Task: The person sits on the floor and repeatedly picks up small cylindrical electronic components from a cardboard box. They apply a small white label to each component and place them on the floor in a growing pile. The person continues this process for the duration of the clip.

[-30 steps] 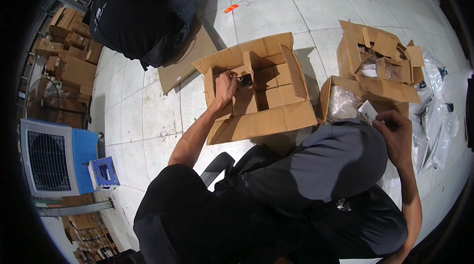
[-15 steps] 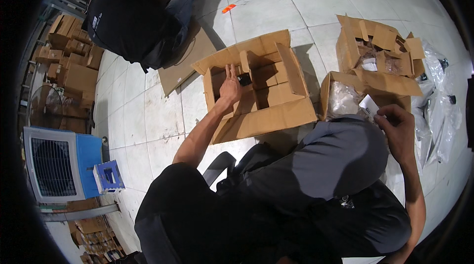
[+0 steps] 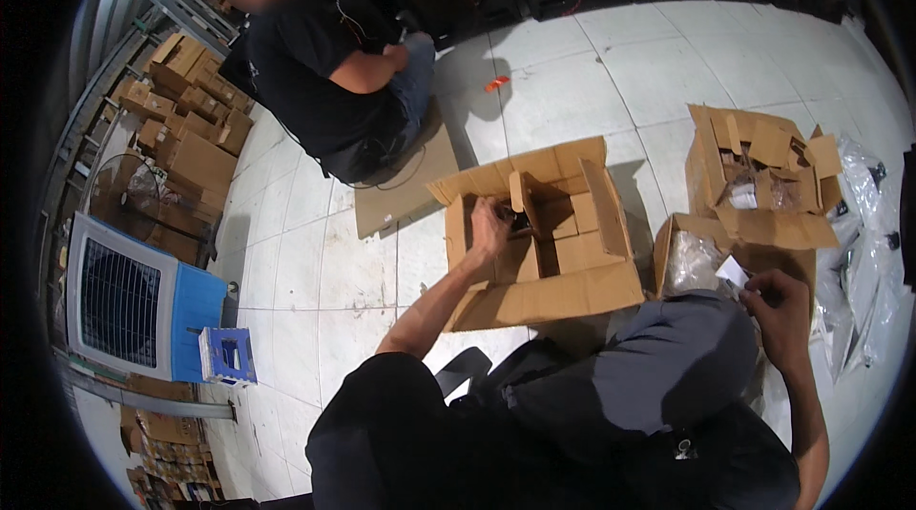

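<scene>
- Open brown cardboard box with inner cardboard dividers (image 3: pixel 544 305): on the pale tiled floor (image 3: pixel 348 267), in front of the person. Mouth faces up; long axis runs left to right, right end angled slightly away from the person. Flaps spread outward.
- Small black object (image 3: pixel 521 221): inside the box, toward its far left part, against the left hand. Partly covered; its long axis cannot be read.
- Small flat white paper slip (image 3: pixel 732 270): above the floor near the grey-trousered knee (image 3: pixel 692 324). Long axis slants; free end points up-left, away from the person.
- Left hand (image 3: pixel 489 227): reaches into the box's left part, back of hand up, fingers bent downward. Cannot tell whether it grasps the black object. Forearm slants forward and rightward.
- Right hand (image 3: pixel 778 310): pinches the slip between thumb and fingers, other fingers curled. Forearm rises along the right side, wrist bent inward.
- Crumpled clear plastic (image 3: pixel 692 262): in another open cardboard box (image 3: pixel 792 228), just beyond the slip.
</scene>
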A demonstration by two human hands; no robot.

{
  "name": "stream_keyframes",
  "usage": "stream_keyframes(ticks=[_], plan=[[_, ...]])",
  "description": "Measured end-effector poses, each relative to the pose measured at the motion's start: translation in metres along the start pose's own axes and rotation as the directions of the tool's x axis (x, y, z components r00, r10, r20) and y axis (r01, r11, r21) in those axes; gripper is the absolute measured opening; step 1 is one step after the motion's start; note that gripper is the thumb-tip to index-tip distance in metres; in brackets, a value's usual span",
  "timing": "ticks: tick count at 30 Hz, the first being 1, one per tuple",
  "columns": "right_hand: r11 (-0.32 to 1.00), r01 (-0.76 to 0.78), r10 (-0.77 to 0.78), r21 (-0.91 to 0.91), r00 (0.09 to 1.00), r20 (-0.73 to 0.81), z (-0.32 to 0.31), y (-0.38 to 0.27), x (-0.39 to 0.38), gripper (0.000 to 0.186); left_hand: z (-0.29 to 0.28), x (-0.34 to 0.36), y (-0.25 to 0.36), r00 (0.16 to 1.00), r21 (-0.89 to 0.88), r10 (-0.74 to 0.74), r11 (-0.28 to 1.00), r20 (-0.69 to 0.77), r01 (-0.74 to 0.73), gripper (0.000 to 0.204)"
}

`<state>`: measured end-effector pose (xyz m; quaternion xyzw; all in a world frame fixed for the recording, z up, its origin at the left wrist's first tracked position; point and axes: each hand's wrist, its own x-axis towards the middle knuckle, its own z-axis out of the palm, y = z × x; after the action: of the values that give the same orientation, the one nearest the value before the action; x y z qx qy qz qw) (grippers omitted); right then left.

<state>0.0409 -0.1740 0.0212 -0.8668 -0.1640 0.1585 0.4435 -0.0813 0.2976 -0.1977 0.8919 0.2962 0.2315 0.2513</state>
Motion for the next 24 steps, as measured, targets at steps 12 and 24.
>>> stream_keyframes(ticks=[12, 24], plan=[[0.979, 0.203, -0.202, 0.029, 0.978, -0.058, -0.008, 0.018, -0.005, 0.007, 0.011, 0.03, 0.017, 0.877, 0.387, -0.255, 0.918, 0.406, 0.088, 0.043], [0.901, 0.434, -0.43, 0.015, 0.895, -0.117, 0.001, 0.029, 0.001, 0.014, 0.017, 0.054, 0.009, 0.825, 0.456, 0.02, 0.826, 0.565, -0.332, 0.042]])
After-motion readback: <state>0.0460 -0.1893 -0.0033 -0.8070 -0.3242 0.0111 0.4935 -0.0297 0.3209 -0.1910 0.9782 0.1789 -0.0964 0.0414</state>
